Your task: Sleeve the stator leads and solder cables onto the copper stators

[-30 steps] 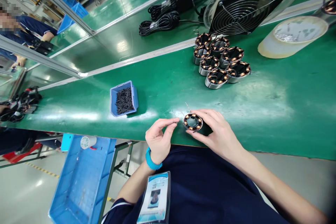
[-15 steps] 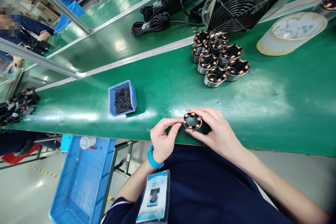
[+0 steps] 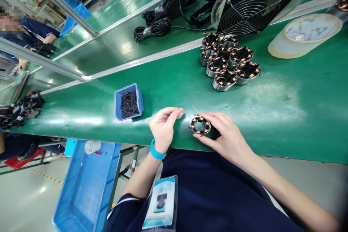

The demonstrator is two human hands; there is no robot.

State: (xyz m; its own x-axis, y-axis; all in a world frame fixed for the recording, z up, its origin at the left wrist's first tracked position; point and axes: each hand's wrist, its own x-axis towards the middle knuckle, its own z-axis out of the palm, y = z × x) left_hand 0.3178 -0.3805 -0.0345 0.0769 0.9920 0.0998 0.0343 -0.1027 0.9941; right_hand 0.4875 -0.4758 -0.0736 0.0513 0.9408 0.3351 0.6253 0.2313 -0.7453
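My right hand grips a round stator with copper coils, resting it on the green bench near the front edge. Thin wire leads stick up from the stator's far side. My left hand, with a blue wristband, hovers just left of the stator with thumb and fingers pinched together; whatever they pinch is too small to make out. A small blue tray of thin black sleeves lies to the left of that hand.
Several more stators are clustered further back on the bench. A caged fan, a pale round dish and coiled black cables lie beyond. A large blue bin stands below left. Another person sits at far left.
My left hand has pulled away from the stator, moving up and to the left while staying pinched. My right hand and the stator have stayed in place.
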